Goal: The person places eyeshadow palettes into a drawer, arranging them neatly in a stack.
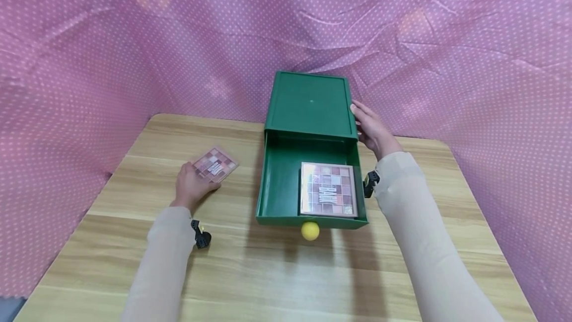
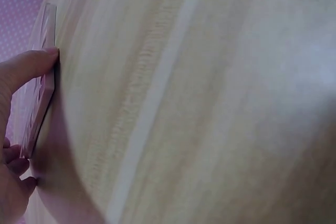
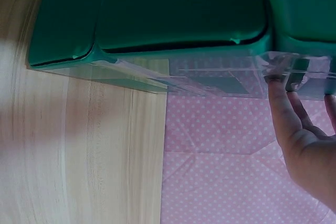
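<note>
My left hand (image 1: 192, 187) grips a pinkish eyeshadow palette (image 1: 216, 164), thumb on one edge and fingers at the opposite side. In the left wrist view the palette (image 2: 44, 82) shows edge-on, close over the wood. A green drawer box (image 1: 311, 103) stands at the centre with its drawer (image 1: 281, 183) pulled out towards me. Inside the drawer, on the right, lies a larger eyeshadow palette (image 1: 328, 190). My right hand (image 1: 373, 130) rests against the box's right side, its extended fingertips on the clear plastic wall in the right wrist view.
A yellow ball knob (image 1: 310, 231) sticks out from the drawer front. The wooden table (image 1: 286, 282) carries the box, and pink dotted cloth (image 1: 214, 39) hangs behind it and along both sides.
</note>
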`<state>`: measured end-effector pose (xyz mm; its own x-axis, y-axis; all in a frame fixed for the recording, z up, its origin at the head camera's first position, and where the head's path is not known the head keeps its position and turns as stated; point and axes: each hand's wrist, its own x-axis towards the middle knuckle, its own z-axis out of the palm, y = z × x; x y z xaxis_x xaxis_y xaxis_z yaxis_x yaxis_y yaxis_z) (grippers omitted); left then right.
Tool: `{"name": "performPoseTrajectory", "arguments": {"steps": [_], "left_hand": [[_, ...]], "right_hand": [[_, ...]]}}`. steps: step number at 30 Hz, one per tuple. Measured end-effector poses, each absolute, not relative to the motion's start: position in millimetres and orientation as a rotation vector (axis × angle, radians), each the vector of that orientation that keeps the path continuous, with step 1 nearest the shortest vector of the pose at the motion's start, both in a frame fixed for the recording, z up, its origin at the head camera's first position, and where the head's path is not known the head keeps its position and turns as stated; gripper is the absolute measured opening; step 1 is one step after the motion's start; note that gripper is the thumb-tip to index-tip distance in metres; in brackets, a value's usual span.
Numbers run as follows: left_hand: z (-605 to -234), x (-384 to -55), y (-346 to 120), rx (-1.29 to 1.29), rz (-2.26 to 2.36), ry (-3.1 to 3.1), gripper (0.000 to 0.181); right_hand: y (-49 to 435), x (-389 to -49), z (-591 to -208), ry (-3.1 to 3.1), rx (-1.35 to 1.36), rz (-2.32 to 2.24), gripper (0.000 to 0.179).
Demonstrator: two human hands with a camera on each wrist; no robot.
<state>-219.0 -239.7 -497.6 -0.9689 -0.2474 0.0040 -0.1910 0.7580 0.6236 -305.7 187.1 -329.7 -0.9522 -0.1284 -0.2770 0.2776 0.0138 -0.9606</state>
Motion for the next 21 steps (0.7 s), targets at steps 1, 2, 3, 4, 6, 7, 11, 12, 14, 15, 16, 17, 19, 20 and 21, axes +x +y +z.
{"name": "performPoseTrajectory", "arguments": {"steps": [1, 2, 3, 4, 6, 7, 11, 12, 14, 15, 16, 17, 19, 20, 21], "left_hand": [[-498, -219, -239, 0.356, -0.994, -2.856, 0.108], [-498, -219, -239, 0.356, -1.002, -2.847, 0.109], [-498, -218, -238, 0.359, -1.004, -2.843, 0.109], [-498, -218, -238, 0.359, -1.005, -2.841, 0.109], [-498, -216, -238, 0.365, -1.023, -2.842, 0.112], [-497, -215, -238, 0.369, -1.025, -2.844, 0.113], [-497, -213, -240, 0.384, -1.042, -2.840, 0.114], [-496, -212, -240, 0.390, -1.037, -2.837, 0.114], [-495, -211, -241, 0.397, -1.043, -2.822, 0.113], [-495, -211, -242, 0.398, -1.043, -2.817, 0.113], [-494, -211, -242, 0.399, -1.039, -2.811, 0.113], [-494, -211, -243, 0.398, -1.033, -2.806, 0.113], [-493, -211, -243, 0.399, -1.028, -2.802, 0.113], [-492, -211, -243, 0.400, -1.023, -2.800, 0.113], [-491, -211, -243, 0.400, -1.025, -2.798, 0.114]], "right_hand": [[187, -306, -329, 2.007, 0.163, -2.020, 0.049], [187, -307, -329, 2.006, 0.168, -2.020, 0.049], [187, -308, -329, 2.006, 0.170, -2.019, 0.049], [187, -309, -330, 2.004, 0.173, -2.020, 0.049], [187, -311, -330, 2.002, 0.168, -2.021, 0.049], [187, -311, -330, 2.001, 0.163, -2.021, 0.050], [188, -315, -332, 2.003, 0.155, -2.019, 0.051], [188, -316, -332, 2.003, 0.159, -2.020, 0.051], [188, -318, -332, 2.005, 0.158, -2.017, 0.052], [188, -319, -332, 2.006, 0.160, -2.017, 0.052], [189, -320, -332, 2.006, 0.163, -2.018, 0.052], [189, -321, -332, 2.006, 0.165, -2.017, 0.052], [189, -322, -332, 2.007, 0.155, -2.009, 0.053], [189, -323, -333, 2.008, 0.155, -2.009, 0.052], [190, -323, -333, 2.011, 0.154, -2.008, 0.052]]}}
